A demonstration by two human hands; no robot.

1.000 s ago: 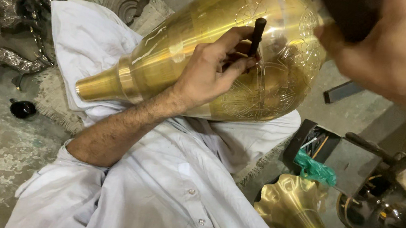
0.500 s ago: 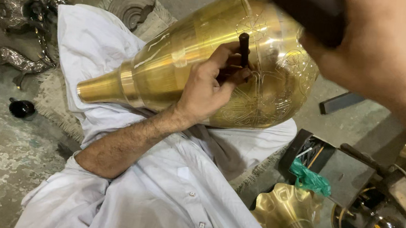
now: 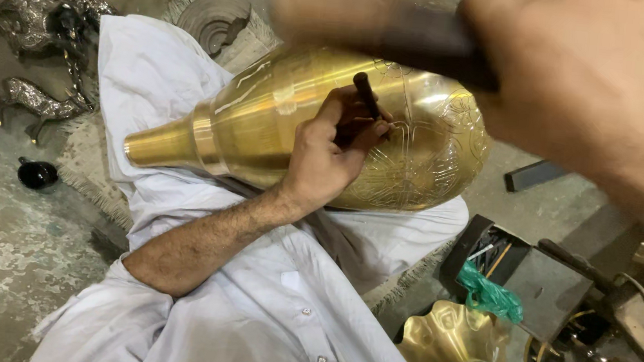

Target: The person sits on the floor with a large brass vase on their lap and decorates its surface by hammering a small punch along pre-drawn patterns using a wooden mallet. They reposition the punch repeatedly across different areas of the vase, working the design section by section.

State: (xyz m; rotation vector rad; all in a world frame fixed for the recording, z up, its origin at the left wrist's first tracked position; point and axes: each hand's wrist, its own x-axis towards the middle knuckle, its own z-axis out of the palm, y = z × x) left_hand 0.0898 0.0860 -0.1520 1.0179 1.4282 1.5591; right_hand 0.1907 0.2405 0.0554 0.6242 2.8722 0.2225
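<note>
A large brass vase (image 3: pixel 264 124) lies on its side across my lap, narrow neck pointing left, its wide body engraved with fine patterns. My left hand (image 3: pixel 328 154) rests on the vase and pinches a short dark chisel (image 3: pixel 366 92) with its tip against the brass. Close to the camera at the upper right, my right hand (image 3: pixel 591 81) is raised and gripped around a dark hammer handle (image 3: pixel 422 45), which is blurred. White cloth (image 3: pixel 151 70) lies under the vase.
Silver-coloured ornate metal pieces (image 3: pixel 46 21) lie on the floor at the upper left, with a small black pot (image 3: pixel 37 173) below them. A second brass piece (image 3: pixel 455 355) stands at the lower right beside an open tool box (image 3: pixel 540 285) with a green rag (image 3: pixel 490 293).
The view has shifted, so the vase sits lower and more to the left. My right hand with the hammer has swung in over the vase. My left hand keeps the chisel on the brass.
</note>
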